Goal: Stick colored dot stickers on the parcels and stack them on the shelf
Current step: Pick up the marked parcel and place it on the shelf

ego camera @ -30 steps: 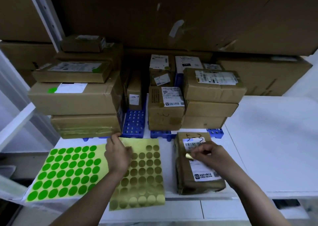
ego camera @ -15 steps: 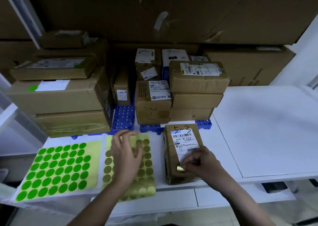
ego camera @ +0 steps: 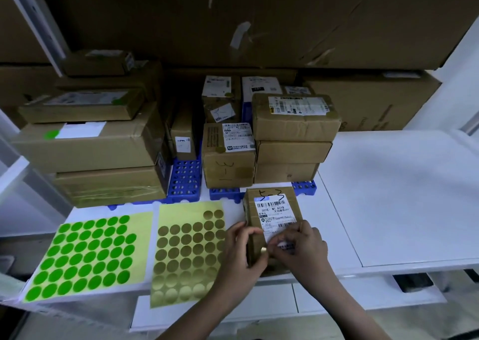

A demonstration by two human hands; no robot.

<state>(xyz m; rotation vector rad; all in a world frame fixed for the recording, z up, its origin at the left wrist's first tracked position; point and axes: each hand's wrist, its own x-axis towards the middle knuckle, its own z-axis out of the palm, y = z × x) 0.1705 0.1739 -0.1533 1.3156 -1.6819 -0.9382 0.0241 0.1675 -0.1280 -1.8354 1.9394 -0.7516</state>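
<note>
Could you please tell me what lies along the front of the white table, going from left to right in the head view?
green dot sticker sheet → gold dot sticker sheet → left hand → parcel marked 5-3 with the right hand on it → bare white table

I see the brown parcel lying flat, white label up. Just left of it lies the gold sticker sheet; farther left, the green sticker sheet; stacked parcels behind.

Both forearms reach forward and converge, the left hand with fingers curled, the right hand pinching with bent fingertips beside it.
</note>
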